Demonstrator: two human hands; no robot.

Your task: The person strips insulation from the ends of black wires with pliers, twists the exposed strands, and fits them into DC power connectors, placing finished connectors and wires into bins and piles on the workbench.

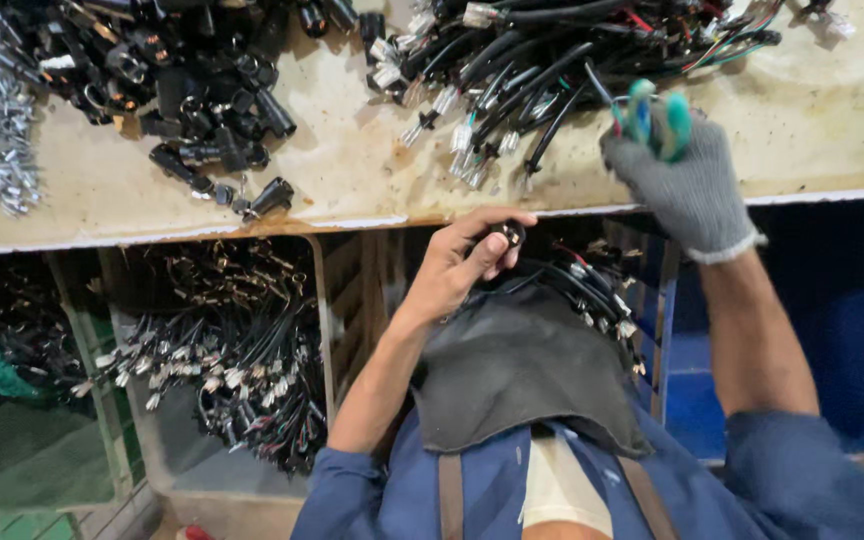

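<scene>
**Hands sorting wire harness parts at a workbench**

Head view: our bare left hand pinches a small black connector just below the workbench's front edge. It looks light and rigid, best held by its body. Our gloved right hand grips green-handled cutters near black wire harnesses. We see no labels or signs.

Green-handled tool blurred in gloved right hand, small black part mostly hidden by left hand
</scene>
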